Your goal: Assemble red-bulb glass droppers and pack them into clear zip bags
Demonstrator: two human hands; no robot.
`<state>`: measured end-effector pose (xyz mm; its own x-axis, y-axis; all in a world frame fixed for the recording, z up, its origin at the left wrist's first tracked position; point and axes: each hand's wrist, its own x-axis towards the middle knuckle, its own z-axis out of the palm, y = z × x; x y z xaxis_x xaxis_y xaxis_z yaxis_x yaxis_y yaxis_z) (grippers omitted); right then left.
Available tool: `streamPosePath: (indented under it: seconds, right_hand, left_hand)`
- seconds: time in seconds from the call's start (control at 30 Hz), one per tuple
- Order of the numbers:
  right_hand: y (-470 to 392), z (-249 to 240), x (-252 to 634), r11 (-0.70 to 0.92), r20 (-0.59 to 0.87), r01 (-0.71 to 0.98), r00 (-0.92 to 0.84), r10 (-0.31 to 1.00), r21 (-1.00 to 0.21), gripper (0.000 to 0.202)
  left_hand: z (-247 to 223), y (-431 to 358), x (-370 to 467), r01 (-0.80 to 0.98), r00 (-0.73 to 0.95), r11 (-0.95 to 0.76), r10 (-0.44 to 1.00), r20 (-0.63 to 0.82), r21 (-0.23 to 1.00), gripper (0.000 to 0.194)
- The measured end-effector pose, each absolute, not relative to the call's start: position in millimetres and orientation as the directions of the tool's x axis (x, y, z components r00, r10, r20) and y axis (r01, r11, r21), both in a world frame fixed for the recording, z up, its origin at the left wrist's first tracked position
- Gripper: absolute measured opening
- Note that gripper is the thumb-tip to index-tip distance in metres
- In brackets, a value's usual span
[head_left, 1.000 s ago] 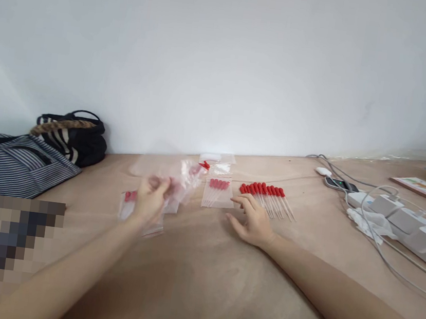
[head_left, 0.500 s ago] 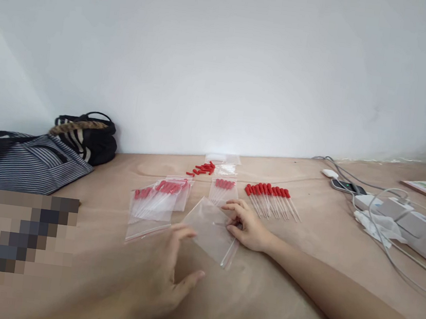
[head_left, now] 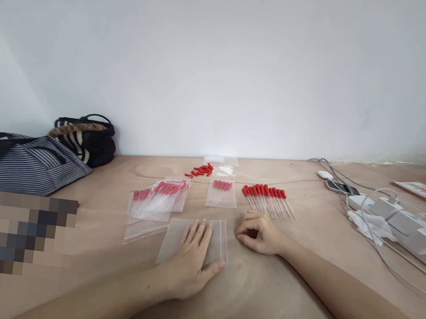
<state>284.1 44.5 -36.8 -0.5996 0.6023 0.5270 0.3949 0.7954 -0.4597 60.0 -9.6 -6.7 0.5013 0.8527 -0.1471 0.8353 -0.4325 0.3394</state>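
A clear zip-lock bag lies flat on the table, its zip strip towards the right. My left hand rests on it with the fingers stretched out and the thumb near the zip edge. Just right of the bag, my right hand is on the table, its thumb and fingers curled together in a ring; I see nothing between them. Beyond that hand lies a fanned row of droppers with red bulbs and clear stems. A filled zip-lock bag holding several droppers lies behind the flat one.
More bags of droppers overlap at left. Loose red bulbs and clear stems lie farther back. A striped bag and a black bag stand at far left. Chargers, cables and a phone occupy the right.
The zip-lock bag has turned and shifted left and towards me. My left hand has come down flat on it. My right hand has moved off the bag to the right, fingers curled.
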Motion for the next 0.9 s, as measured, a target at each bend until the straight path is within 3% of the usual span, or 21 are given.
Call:
streamPosePath:
  seconds: [0.17,0.43,0.67,0.9]
  right_hand:
    - [44,-39,282,0.791,0.487,0.402,-0.630,0.605,-0.462,0.014]
    - [43,-40,271,0.808,0.475,0.338,-0.674,0.566,-0.483,0.018]
    - [41,-40,272,0.782,0.453,0.364,-0.659,0.600,-0.506,0.015]
    - [40,-37,270,0.805,0.464,0.304,-0.691,0.554,-0.509,0.015]
  left_hand:
    - [-1,0,56,0.808,0.566,-0.522,0.816,-0.113,0.274,0.103]
    - [-16,13,50,0.729,0.637,-0.593,0.771,-0.021,0.342,0.087]
    - [-15,12,50,0.730,0.634,-0.590,0.773,-0.019,0.345,0.087]
    - [-17,12,49,0.714,0.640,-0.598,0.768,0.005,0.365,0.086]
